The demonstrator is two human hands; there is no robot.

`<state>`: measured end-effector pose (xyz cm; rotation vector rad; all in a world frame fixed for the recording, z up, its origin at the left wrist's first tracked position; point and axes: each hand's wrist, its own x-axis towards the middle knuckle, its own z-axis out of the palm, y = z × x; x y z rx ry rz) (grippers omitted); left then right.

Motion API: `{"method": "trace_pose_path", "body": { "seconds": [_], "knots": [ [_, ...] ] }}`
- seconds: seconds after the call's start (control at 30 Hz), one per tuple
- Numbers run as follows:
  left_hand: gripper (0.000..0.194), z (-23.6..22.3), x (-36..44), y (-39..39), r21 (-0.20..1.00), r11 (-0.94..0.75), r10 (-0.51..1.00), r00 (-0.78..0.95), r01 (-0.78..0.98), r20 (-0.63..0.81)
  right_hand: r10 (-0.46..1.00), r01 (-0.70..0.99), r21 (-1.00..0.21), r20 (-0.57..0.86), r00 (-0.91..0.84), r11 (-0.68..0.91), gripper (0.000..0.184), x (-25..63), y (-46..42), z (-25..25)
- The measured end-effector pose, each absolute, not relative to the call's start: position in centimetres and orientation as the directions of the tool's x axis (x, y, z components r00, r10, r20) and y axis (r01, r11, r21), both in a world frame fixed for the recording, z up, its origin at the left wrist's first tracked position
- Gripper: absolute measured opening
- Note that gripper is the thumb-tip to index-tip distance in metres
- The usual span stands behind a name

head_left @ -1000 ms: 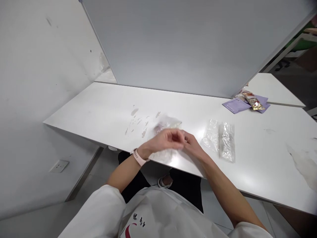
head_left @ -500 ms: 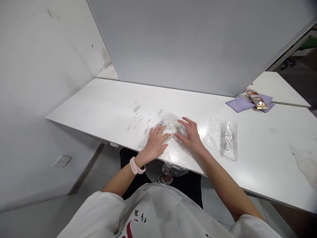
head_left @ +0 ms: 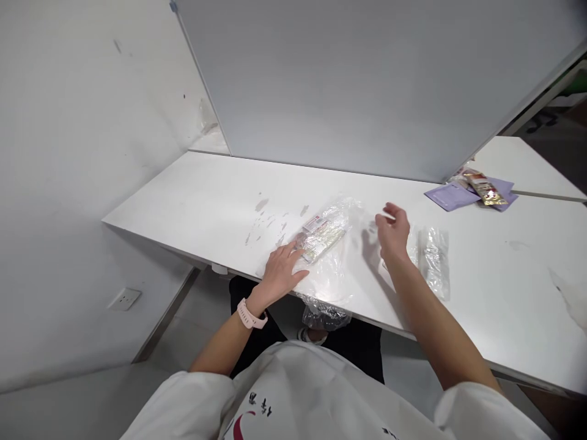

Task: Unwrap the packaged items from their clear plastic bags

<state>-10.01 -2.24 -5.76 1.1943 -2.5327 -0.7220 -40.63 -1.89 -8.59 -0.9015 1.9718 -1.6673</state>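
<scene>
Over table edge [head_left: 376, 320], clear plastic [head_left: 332, 275] hanging, left hand [head_left: 279, 273] touching

Closed in on the left by a smudged white wall [head_left: 68, 153] with a low socket [head_left: 125, 299], backed by a plain grey panel [head_left: 343, 79]. Furnished with a long white table [head_left: 206, 195], patchy with grey marks and glossy with reflected light, above a pale floor [head_left: 178, 336].

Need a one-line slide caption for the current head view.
Left hand on a clear plastic bag holding a packet; right hand raised above the white table.
</scene>
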Motion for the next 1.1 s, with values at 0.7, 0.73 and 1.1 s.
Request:
{"method": "trace_pose_path", "body": {
  "seconds": [0.7,0.73,1.1],
  "knots": [
    [0.055,-3.1,-15.9,-6.3,0.33,0.707,-0.633,-0.768,-0.625,-0.098,-0.951,-0.624,-0.729,0.127,0.281,-0.282,0.019,-35.8,3.1,-8.3],
    [0.054,-2.8,-15.9,-6.7,0.355,0.689,-0.635,-0.763,-0.632,-0.125,-0.954,-0.62,-0.734,0.13,0.271,-0.277,0.017,-35.7,3.0,-8.2],
    [0.045,-2.3,-15.2,-8.3,0.364,0.698,-0.61,-0.778,-0.617,-0.151,-0.973,-0.507,-0.86,-0.068,0.219,-0.054,0.023,-37.8,3.8,-6.7]
  ]
}}
